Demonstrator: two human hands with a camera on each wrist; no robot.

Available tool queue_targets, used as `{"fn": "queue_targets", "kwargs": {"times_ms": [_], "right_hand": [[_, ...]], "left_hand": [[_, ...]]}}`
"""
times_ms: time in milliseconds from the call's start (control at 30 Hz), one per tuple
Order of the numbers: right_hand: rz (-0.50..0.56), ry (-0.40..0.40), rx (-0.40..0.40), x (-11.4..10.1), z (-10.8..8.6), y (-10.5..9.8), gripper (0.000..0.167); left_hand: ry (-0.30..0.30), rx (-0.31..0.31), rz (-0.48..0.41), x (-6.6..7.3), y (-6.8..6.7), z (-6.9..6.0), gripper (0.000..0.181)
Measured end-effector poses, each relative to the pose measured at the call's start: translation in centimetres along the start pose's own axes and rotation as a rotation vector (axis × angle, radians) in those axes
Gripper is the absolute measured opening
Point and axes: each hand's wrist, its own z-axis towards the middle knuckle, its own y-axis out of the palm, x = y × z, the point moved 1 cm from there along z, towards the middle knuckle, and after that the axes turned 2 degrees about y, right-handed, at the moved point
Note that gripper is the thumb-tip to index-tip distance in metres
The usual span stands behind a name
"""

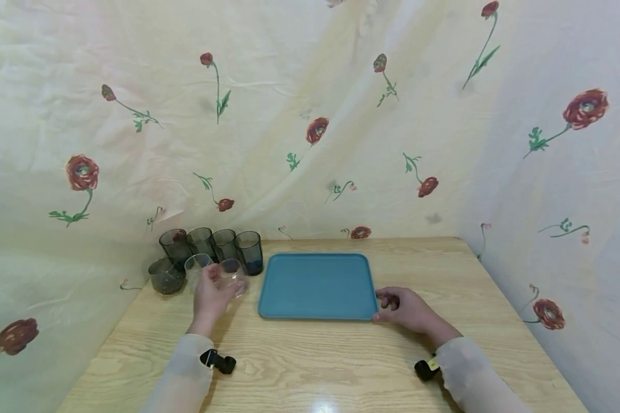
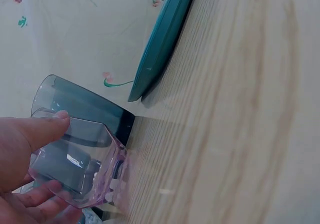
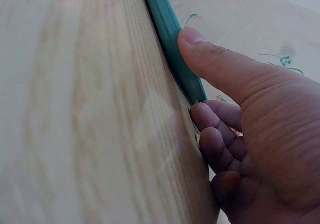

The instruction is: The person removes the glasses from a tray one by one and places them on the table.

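Note:
My left hand (image 1: 212,298) grips a clear, faintly pink drinking glass (image 2: 82,161) at the left of the table, thumb on one side and fingers on the other. In the left wrist view its base appears close to the wood; whether it touches cannot be told. Just behind stands a smoky tumbler (image 2: 75,96). A blue-green rectangular tray (image 1: 317,287) lies flat in the middle. At its near right corner my right hand (image 1: 410,312) holds the edge, thumb (image 3: 192,41) against the rim and fingers curled by its side.
Several smoky tumblers (image 1: 201,244) stand in a row at the back left. In front of them are a round dark glass (image 1: 166,279) and another clear glass (image 1: 196,265), partly behind my left hand. A flowered cloth (image 1: 310,189) hangs along the table's back edge.

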Motion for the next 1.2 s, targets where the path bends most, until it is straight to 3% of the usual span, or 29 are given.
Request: {"fn": "queue_targets", "kwargs": {"times_ms": [1000, 1200], "right_hand": [[0.007, -0.003, 0.005, 0.05, -0.04, -0.05, 0.071], [0.000, -0.016, 0.009, 0.11, 0.12, 0.02, 0.071]], "left_hand": [[-0.006, 0.088, 0.051, 0.19, 0.18, 0.21, 0.075], [-0.008, 0.131, 0.076, 0.13, 0.12, 0.19, 0.074]]}}
